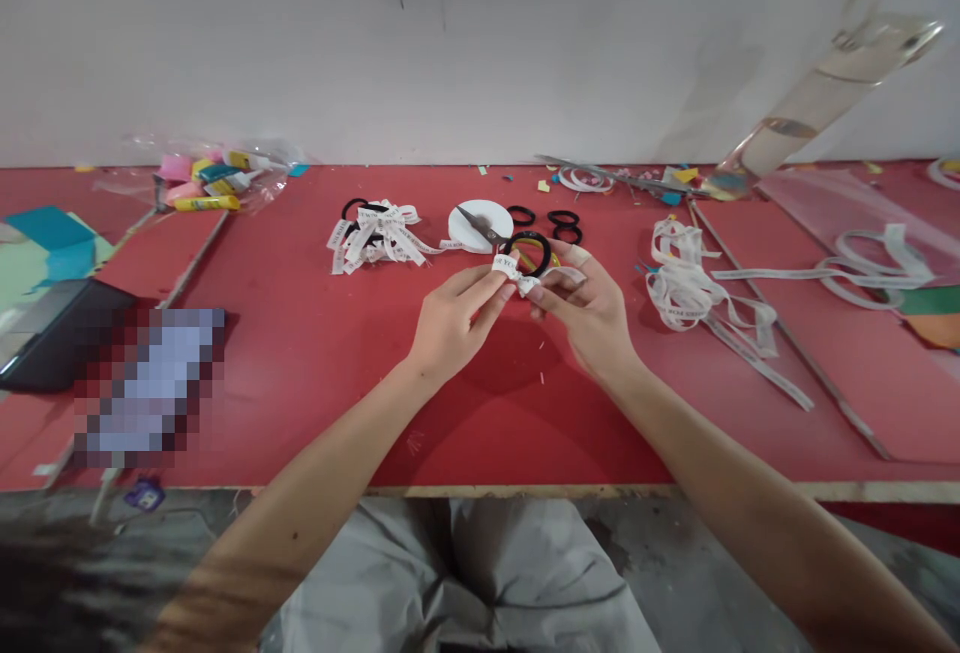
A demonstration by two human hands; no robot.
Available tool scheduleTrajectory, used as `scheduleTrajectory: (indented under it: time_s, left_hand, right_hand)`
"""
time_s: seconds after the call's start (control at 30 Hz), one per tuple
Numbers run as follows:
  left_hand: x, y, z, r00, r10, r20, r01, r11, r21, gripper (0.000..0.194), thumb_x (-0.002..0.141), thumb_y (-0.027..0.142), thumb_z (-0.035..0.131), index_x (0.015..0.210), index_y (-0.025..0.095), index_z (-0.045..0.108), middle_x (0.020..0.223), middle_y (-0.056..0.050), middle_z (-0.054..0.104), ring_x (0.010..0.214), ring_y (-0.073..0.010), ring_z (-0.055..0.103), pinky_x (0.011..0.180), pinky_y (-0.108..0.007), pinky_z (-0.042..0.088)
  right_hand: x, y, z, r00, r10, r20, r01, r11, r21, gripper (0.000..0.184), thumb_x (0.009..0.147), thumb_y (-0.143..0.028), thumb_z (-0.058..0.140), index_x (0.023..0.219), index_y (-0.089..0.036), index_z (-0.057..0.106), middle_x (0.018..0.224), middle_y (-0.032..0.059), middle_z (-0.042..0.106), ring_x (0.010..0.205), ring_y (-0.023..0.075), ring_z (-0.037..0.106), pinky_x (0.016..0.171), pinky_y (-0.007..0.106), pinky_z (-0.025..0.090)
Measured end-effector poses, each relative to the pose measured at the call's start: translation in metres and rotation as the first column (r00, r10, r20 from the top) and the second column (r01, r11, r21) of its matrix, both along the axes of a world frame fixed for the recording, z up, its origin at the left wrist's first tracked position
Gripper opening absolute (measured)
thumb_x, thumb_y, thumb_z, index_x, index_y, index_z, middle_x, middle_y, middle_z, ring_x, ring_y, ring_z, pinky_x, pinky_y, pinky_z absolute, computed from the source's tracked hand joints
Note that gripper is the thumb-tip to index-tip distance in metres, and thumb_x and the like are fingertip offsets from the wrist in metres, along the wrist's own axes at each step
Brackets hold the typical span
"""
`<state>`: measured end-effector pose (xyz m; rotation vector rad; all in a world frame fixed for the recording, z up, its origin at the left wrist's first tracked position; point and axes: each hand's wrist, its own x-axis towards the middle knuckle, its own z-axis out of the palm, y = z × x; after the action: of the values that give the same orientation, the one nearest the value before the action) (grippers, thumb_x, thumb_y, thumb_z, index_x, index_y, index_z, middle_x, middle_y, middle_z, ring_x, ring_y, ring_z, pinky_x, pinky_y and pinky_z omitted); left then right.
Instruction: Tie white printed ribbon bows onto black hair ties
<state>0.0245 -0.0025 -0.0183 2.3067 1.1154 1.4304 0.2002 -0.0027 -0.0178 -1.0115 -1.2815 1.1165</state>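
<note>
Above the red table, my left hand (456, 321) pinches white printed ribbon (505, 264) between thumb and fingertips. My right hand (600, 318) pinches the same ribbon from the other side, close to a small knot. A black hair tie (545, 249) stands up from this knot, between both hands. Behind it are scissors (487, 232) with a dark blade and a yellow handle, partly hidden by the hair tie and my right fingers. Their blade rests over a white ribbon roll (465, 216). Loose black hair ties (564, 219) lie just beyond my right hand.
A pile of ribboned hair ties (381, 233) lies left of the roll. Tangled ribbon (679, 283) lies at right. A tilted clear bottle (817, 93) leans at the wall. At left are a blurred phone (161, 383), a dark case (67, 333) and a plastic bag (262, 173).
</note>
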Motion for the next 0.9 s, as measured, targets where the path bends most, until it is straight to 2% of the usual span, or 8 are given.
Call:
scheduleTrajectory:
  time_s: [0.2,0.33,0.4,0.5,0.6,0.7,0.83,0.9]
  left_hand:
    - [0.000,0.001,-0.002,0.989,0.089,-0.115,-0.086,0.996,0.024,0.028,0.099,0.030,0.044,0.108,0.016,0.066,0.109,-0.009,0.072,0.102,-0.0179,0.066,0.085,-0.029,0.054]
    - [0.001,-0.001,-0.001,0.967,0.029,-0.252,-0.028,1.000,0.008,0.039,0.099,0.037,0.043,0.129,0.015,0.055,0.129,-0.015,0.063,0.119,-0.0237,0.059,0.095,-0.037,0.053]
    - [0.000,-0.001,0.001,0.971,-0.039,-0.234,0.049,0.998,0.037,0.039,0.098,0.035,0.045,0.132,0.017,0.053,0.137,-0.015,0.058,0.124,-0.0244,0.056,0.099,-0.040,0.051]
    - [-0.003,-0.001,0.007,0.991,-0.112,-0.073,0.115,0.992,0.043,0.026,0.098,0.030,0.045,0.115,0.022,0.063,0.137,-0.012,0.058,0.124,-0.0214,0.056,0.104,-0.042,0.048]
    - [-0.007,0.000,0.014,0.982,-0.069,0.178,0.085,0.993,-0.081,0.020,0.098,0.032,0.047,0.101,0.021,0.062,0.128,-0.010,0.063,0.122,-0.0195,0.058,0.105,-0.041,0.047]
    - [-0.011,0.005,0.017,0.942,-0.046,0.333,0.143,0.952,-0.270,0.026,0.097,0.038,0.048,0.115,0.021,0.057,0.119,-0.010,0.066,0.114,-0.0184,0.062,0.096,-0.035,0.052]
    - [-0.013,0.010,0.014,0.929,-0.123,0.348,0.291,0.825,-0.485,0.034,0.093,0.041,0.056,0.119,0.019,0.056,0.095,-0.005,0.069,0.087,-0.0146,0.065,0.079,-0.028,0.055]
    - [-0.013,0.011,0.014,0.939,-0.160,0.305,0.305,0.798,-0.520,0.031,0.088,0.038,0.063,0.112,0.019,0.061,0.094,-0.004,0.068,0.083,-0.0139,0.064,0.077,-0.027,0.054]
  right_hand:
    - [-0.002,-0.001,0.000,1.000,0.004,-0.021,-0.004,1.000,-0.016,0.056,0.073,-0.036,0.079,0.122,-0.027,0.052,0.079,-0.0046,0.060,0.056,0.0100,0.057,0.057,0.029,0.052]
    - [0.000,0.002,-0.002,0.997,-0.077,0.006,0.077,0.997,0.015,0.052,0.074,-0.041,0.078,0.118,-0.028,0.054,0.082,-0.0026,0.060,0.063,0.0122,0.059,0.057,0.028,0.052]
    - [0.003,0.004,-0.002,0.990,-0.143,0.006,0.142,0.989,0.029,0.047,0.075,-0.043,0.077,0.114,-0.027,0.056,0.084,-0.0013,0.060,0.065,0.0126,0.059,0.058,0.028,0.052]
    - [0.005,0.005,-0.002,0.982,-0.186,0.005,0.186,0.982,0.029,0.038,0.076,-0.043,0.075,0.106,-0.026,0.060,0.086,-0.0001,0.059,0.067,0.0125,0.059,0.059,0.028,0.051]
    - [0.004,0.004,0.000,0.991,-0.133,0.009,0.133,0.991,0.023,0.033,0.077,-0.040,0.075,0.104,-0.025,0.062,0.086,-0.0010,0.059,0.062,0.0102,0.056,0.058,0.028,0.050]
    - [0.000,0.002,0.001,1.000,0.010,-0.003,-0.010,1.000,-0.014,0.033,0.074,-0.037,0.078,0.100,-0.022,0.065,0.079,-0.0022,0.059,0.058,0.0091,0.055,0.057,0.028,0.050]
    - [-0.003,-0.001,0.000,0.991,0.131,-0.034,-0.134,0.985,-0.106,0.039,0.068,-0.037,0.083,0.100,-0.021,0.066,0.080,-0.0019,0.062,0.059,0.0097,0.059,0.059,0.028,0.053]
    - [-0.003,-0.002,0.000,0.988,0.151,-0.021,-0.153,0.981,-0.120,0.040,0.068,-0.038,0.083,0.100,-0.021,0.066,0.081,-0.0007,0.065,0.060,0.0102,0.060,0.061,0.029,0.054]
